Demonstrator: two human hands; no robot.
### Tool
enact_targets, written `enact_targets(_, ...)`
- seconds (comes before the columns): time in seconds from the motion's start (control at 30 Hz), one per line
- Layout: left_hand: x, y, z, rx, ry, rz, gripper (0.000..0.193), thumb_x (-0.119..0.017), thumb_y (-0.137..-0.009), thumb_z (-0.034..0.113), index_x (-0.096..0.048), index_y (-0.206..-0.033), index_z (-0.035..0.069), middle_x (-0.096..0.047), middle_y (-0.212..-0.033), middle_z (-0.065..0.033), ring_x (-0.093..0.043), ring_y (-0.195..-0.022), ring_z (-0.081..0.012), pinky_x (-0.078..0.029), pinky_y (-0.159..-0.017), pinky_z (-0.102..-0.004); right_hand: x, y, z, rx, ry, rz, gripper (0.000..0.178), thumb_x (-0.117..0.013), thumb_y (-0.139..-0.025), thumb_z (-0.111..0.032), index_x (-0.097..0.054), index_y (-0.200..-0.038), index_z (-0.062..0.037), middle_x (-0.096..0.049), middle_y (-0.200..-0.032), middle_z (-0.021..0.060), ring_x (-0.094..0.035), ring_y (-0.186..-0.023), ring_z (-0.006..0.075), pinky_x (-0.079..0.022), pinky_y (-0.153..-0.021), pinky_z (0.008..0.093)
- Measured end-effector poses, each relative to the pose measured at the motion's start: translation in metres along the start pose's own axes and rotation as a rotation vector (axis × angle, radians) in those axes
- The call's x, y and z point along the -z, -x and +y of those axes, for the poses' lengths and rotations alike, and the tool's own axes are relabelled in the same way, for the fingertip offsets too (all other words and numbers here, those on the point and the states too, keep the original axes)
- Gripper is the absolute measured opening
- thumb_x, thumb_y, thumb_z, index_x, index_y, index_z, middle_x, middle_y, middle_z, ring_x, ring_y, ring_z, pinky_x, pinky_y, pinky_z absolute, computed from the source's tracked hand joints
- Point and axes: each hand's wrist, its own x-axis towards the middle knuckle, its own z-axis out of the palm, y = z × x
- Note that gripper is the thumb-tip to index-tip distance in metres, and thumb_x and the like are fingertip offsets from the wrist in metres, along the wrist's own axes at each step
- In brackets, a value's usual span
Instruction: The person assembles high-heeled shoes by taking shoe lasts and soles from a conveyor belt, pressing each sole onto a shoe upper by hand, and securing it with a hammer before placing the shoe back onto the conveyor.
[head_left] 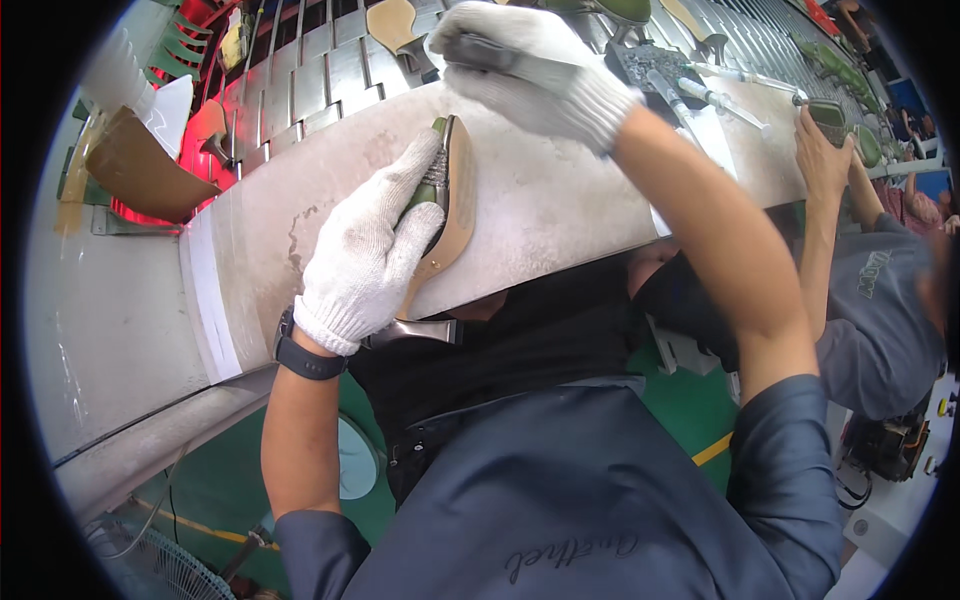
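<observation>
My left hand (pixel 365 235), in a white knitted glove, is closed around a high-heeled shoe (pixel 460 190) with a green upper and tan sole. The shoe lies on its side along the front of the workbench, sole turned right, its shiny heel reaching toward me past the bench edge. Above and right of it, my gloved right hand (pixel 540 75) is raised, smeared by motion. Its fingers wrap round a dark grey, bar-shaped tool (pixel 510 62); blur hides its exact kind. The tool and the shoe are apart.
A slatted metal conveyor (pixel 310 75) runs behind the pale workbench (pixel 560 215), carrying tan heeled soles (pixel 392 22). Several syringes (pixel 725 100) lie at right. Beyond them a co-worker's hands (pixel 825 150) hold a green shoe (pixel 828 115). A brown curved panel (pixel 140 165) stands at left.
</observation>
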Motion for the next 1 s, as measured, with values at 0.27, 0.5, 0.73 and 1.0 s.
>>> enact_targets(0.27, 0.004, -0.018, -0.015, 0.212, 0.395, -0.064, 0.052, -0.067, -0.104, 0.025, -0.064, -0.148, -0.003, -0.075, -0.124, -0.0194, -0.072, -0.112, -0.0235, -0.054, -0.106, -0.0374, -0.042, 0.110, -0.026, -0.374, -0.833, 0.210, 0.033, -0.057, -0.109, -0.009, -0.068, -0.136, 0.0075, -0.077, -0.126, 0.0192, -0.074, -0.120, 0.0265, -0.056, -0.109, 0.0415)
enact_targets(0.5, 0.010, -0.028, -0.012, 0.390, 0.371, -0.153, 0.049, -0.069, -0.101, 0.025, -0.069, -0.141, -0.003, -0.077, -0.112, -0.0139, -0.068, -0.102, -0.0143, -0.056, -0.097, -0.0335, -0.054, 0.124, -0.021, -0.404, -0.969, 0.203, 0.034, -0.068, -0.108, -0.009, -0.070, -0.140, 0.0022, -0.076, -0.134, 0.0115, -0.069, -0.127, 0.0197, -0.053, -0.114, 0.0369)
enact_targets(0.73, 0.000, -0.024, -0.009, 0.271, 0.219, -0.013, 0.047, -0.072, -0.099, 0.021, -0.069, -0.140, -0.004, -0.078, -0.114, -0.0216, -0.076, -0.102, -0.0234, -0.057, -0.098, -0.0369, -0.022, 0.095, -0.016, -0.330, -0.644, -0.068, 0.035, -0.071, -0.107, -0.017, -0.072, -0.137, 0.0011, -0.078, -0.129, 0.0171, -0.075, -0.120, 0.0241, -0.057, -0.108, 0.0381)
enact_targets(1.0, 0.009, -0.021, -0.010, 0.306, 0.166, -0.104, 0.056, -0.066, -0.099, 0.012, -0.060, -0.151, -0.006, -0.075, -0.107, -0.0185, -0.075, -0.098, -0.0243, -0.056, -0.093, -0.0386, 0.010, 0.067, -0.049, -0.291, -0.206, -0.312, 0.041, -0.072, -0.100, -0.007, -0.072, -0.141, -0.0016, -0.077, -0.133, 0.0162, -0.072, -0.125, 0.0280, -0.056, -0.107, 0.0429)
